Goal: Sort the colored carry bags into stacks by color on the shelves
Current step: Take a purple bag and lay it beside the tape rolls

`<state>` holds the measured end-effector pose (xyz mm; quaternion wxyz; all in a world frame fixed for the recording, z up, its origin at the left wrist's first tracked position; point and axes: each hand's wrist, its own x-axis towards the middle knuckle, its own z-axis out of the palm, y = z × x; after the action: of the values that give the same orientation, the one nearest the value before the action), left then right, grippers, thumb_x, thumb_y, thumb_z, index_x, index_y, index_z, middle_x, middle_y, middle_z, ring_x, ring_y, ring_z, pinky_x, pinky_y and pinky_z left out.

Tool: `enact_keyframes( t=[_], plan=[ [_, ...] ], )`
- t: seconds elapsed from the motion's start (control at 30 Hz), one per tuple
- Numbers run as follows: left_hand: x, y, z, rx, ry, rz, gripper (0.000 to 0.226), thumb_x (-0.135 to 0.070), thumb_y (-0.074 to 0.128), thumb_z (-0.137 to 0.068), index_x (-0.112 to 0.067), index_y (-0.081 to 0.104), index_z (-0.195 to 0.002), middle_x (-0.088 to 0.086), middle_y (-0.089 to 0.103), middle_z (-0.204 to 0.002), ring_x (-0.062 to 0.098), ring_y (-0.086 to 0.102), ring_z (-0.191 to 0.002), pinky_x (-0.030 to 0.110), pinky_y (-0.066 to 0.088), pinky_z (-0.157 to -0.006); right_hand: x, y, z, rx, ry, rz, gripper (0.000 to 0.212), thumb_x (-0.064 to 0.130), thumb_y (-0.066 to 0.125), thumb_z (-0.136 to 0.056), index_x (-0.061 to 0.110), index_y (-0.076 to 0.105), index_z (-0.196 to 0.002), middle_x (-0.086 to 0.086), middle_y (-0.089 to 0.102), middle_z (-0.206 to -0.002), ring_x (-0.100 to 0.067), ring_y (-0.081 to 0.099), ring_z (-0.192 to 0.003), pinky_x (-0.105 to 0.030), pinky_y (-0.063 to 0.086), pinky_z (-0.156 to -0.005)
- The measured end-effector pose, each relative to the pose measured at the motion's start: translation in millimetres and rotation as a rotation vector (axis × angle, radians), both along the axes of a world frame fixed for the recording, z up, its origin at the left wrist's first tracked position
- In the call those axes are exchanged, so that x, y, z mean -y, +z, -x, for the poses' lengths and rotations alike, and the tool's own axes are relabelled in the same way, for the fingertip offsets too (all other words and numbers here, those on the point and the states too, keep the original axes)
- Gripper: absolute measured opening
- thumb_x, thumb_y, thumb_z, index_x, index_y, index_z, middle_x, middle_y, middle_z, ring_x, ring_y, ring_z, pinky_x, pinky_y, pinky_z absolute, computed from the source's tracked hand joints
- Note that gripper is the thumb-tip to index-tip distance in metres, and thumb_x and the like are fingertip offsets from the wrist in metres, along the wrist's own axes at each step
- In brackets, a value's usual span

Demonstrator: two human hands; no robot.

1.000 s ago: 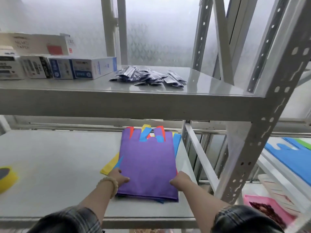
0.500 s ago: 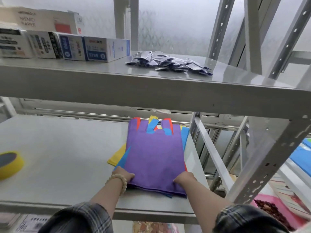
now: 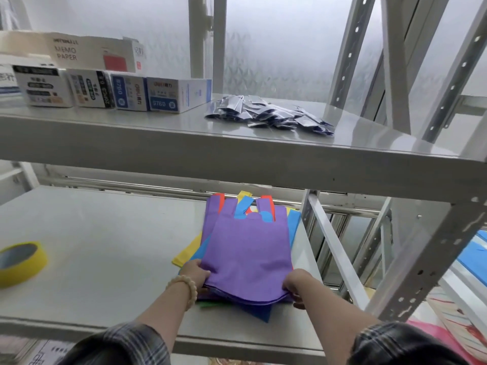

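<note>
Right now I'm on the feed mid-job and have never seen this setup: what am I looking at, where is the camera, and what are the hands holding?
There is no machine here. A person works with bare hands, and the single camera sits on their head, looking forward and down. You see metal shelving. On the lower shelf lies a mixed pile of colored carry bags, with a purple bag on top and yellow, blue and red-orange ones showing beneath it. The left hand, with a bead bracelet on its wrist, and the right hand each grip a near corner of the purple bag, whose near edge is raised off the pile. A yellow tape roll lies at the far left. The upper shelf carries boxes and a heap of dark packets.
</note>
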<state>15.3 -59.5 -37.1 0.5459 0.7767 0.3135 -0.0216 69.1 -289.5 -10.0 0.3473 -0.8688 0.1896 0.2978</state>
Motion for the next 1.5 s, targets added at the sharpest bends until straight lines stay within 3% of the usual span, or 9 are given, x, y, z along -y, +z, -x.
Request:
enact_keyframes(
  t=[0.1, 0.27, 0.4, 0.6, 0.67, 0.8, 1.07, 1.23, 1.5],
  plan=[
    [-2, 16, 4, 0.121, 0.054, 0.045, 0.018, 0.002, 0.051, -0.085, -0.012, 0.061, -0.092, 0.012, 0.059, -0.082, 0.025, 0.055, -0.062, 0.024, 0.052, -0.042, -4, 10, -4, 0.002, -0.062, -0.143, 0.017, 0.004, 0.034, -0.091, 0.008, 0.043, -0.077, -0.009, 0.052, -0.059, -0.016, 0.051, -0.045, -0.021, 0.046, -0.042],
    [-29, 24, 13, 0.177, 0.127, -0.050, 0.019, -0.001, 0.052, -0.083, -0.017, 0.061, -0.080, 0.013, 0.061, -0.081, 0.031, 0.059, -0.076, 0.048, 0.055, -0.081, -25, 14, -4, 0.086, -0.113, -0.411, 0.017, -0.004, 0.036, -0.089, 0.008, 0.044, -0.080, -0.010, 0.045, -0.049, -0.017, 0.044, -0.038, -0.021, 0.043, -0.045],
    [-45, 35, 25, 0.205, 0.233, -0.098, 0.015, -0.002, 0.050, -0.085, -0.013, 0.058, -0.080, 0.017, 0.060, -0.087, 0.037, 0.060, -0.085, 0.047, 0.056, -0.081, -48, 14, 3, 0.065, -0.040, -0.486, 0.030, -0.003, 0.036, -0.089, 0.001, 0.064, -0.102, -0.009, 0.044, -0.065, -0.020, 0.042, -0.051, -0.021, 0.045, -0.044],
    [-61, 36, 47, 0.145, 0.300, -0.023, 0.014, 0.001, 0.045, -0.086, -0.006, 0.056, -0.082, 0.014, 0.056, -0.085, 0.027, 0.051, -0.072, 0.031, 0.051, -0.063, -68, 3, 11, -0.087, -0.068, -0.531, 0.008, -0.004, 0.041, -0.088, 0.004, 0.044, -0.091, -0.013, 0.047, -0.075, -0.023, 0.052, -0.058, -0.021, 0.049, -0.036],
    [-65, 31, 51, 0.117, 0.303, 0.008, 0.016, 0.001, 0.046, -0.086, -0.009, 0.054, -0.075, 0.014, 0.055, -0.084, 0.026, 0.050, -0.071, 0.028, 0.049, -0.059, -73, 2, 14, -0.140, -0.066, -0.515, 0.001, 0.003, 0.046, -0.090, 0.003, 0.045, -0.091, -0.013, 0.050, -0.079, -0.022, 0.054, -0.061, -0.022, 0.051, -0.039],
    [-70, 29, 54, 0.099, 0.297, 0.057, 0.013, -0.001, 0.051, -0.085, -0.011, 0.054, -0.076, 0.015, 0.058, -0.088, 0.029, 0.056, -0.078, 0.034, 0.056, -0.066, -76, -7, 13, -0.158, -0.007, -0.428, 0.033, 0.013, 0.053, -0.092, 0.001, 0.043, -0.121, -0.016, 0.054, -0.115, -0.027, 0.057, -0.090, -0.033, 0.054, -0.077],
    [-62, 28, 48, 0.070, 0.303, 0.413, 0.010, -0.017, 0.060, -0.087, -0.008, 0.058, -0.087, 0.011, 0.059, -0.085, 0.026, 0.058, -0.070, 0.031, 0.053, -0.061, -72, -14, 7, -0.164, -0.066, -0.410, 0.022, 0.012, 0.049, -0.094, 0.002, 0.040, -0.113, -0.013, 0.053, -0.088, -0.025, 0.059, -0.079, -0.035, 0.053, -0.082],
    [-75, 20, 49, -0.061, 0.268, 0.358, 0.021, -0.026, 0.060, -0.086, -0.005, 0.058, -0.090, 0.013, 0.059, -0.087, 0.026, 0.062, -0.070, 0.031, 0.050, -0.067, -70, -18, -11, -0.056, -0.158, -0.465, 0.020, 0.008, 0.048, -0.091, 0.005, 0.050, -0.110, -0.014, 0.056, -0.082, -0.024, 0.055, -0.068, -0.027, 0.047, -0.054],
    [-111, 12, 41, -0.239, 0.083, 0.396, 0.039, -0.041, 0.064, -0.080, -0.009, 0.060, -0.102, 0.007, 0.063, -0.089, 0.022, 0.063, -0.076, 0.032, 0.053, -0.070, -82, -21, -65, 0.192, -0.161, -0.444, 0.023, 0.006, 0.056, -0.088, -0.001, 0.051, -0.109, -0.011, 0.049, -0.076, -0.020, 0.047, -0.061, -0.028, 0.043, -0.055]
  ],
)
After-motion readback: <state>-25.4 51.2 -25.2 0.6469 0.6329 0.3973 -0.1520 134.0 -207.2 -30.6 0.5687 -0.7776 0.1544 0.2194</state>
